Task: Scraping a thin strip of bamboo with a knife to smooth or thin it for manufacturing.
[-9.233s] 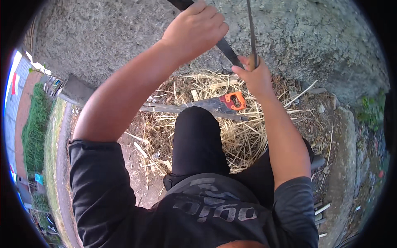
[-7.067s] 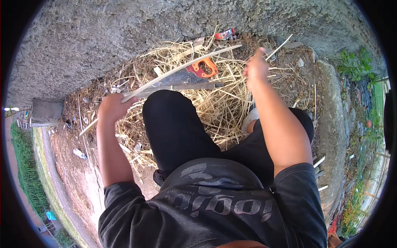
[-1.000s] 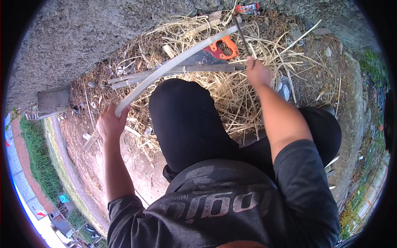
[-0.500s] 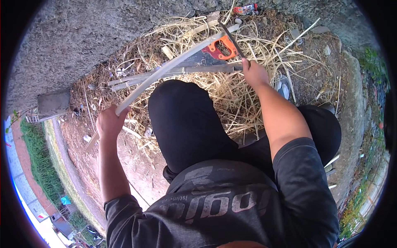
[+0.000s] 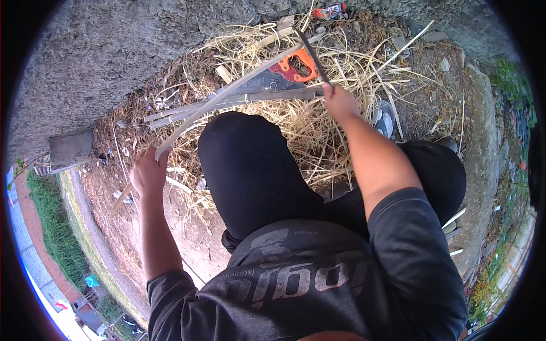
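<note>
**Grip of the left hand [image 5: 149, 173] closed on a pale strip [image 5: 224, 94], with a dark blade [image 5: 314, 57] held across its far end by the right hand [image 5: 342, 105]**

The work is judged to be under way and not finished. Much thin material is already cut, since a wide heap of pale shavings [image 5: 318, 150] is spread on the ground. The strip is not yet put down, and how much of it is left to be worked cannot be told. It is held slantwise in front of the wall [image 5: 85, 62], above two dark slats [image 5: 227, 103] and a saw [image 5: 264, 82] with an orange handle, which lie among the shavings.

The strip is pinched by the left fingers near its lower end, and a short piece is left sticking out behind the hand. The left forearm is held almost straight up in the view, outside the raised knee [image 5: 247, 153]. The right arm is stretched further forward and leaned inward, with the fingers wrapped on the blade's near end. Whether the strip is touched by the blade's edge cannot be told.
</note>
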### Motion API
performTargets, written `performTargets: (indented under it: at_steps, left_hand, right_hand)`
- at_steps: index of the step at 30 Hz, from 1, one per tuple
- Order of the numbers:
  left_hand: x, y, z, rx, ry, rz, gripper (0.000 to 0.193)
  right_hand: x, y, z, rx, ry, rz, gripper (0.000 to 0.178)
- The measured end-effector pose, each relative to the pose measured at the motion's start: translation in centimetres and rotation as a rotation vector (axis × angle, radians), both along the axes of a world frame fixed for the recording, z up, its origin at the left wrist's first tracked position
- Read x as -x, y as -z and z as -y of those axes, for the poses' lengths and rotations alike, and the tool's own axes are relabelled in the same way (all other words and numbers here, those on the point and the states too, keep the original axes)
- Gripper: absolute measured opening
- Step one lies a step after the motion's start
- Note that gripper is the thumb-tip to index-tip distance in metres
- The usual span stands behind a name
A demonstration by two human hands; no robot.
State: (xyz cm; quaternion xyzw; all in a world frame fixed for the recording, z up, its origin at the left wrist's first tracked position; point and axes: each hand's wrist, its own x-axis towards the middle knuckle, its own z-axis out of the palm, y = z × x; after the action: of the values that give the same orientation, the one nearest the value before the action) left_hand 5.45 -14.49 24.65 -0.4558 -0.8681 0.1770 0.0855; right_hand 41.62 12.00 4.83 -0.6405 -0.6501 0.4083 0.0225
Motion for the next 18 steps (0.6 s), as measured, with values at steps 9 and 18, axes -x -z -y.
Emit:
performTargets:
  at_steps: [9, 18]
  left_hand:
    - [0.5, -1.4, -0.6, 0.057, 0.045, 0.112, 0.053]
    - [-0.5, -1.5, -0.9, 0.132, -0.134, 0.329, 0.053]
  right_hand:
    - [5.1, -1.0, 4.8, -0.426, -0.48, -0.278, 0.056]
    - [-0.2, 2.1, -0.5, -0.19, -0.042, 0.03, 0.059]
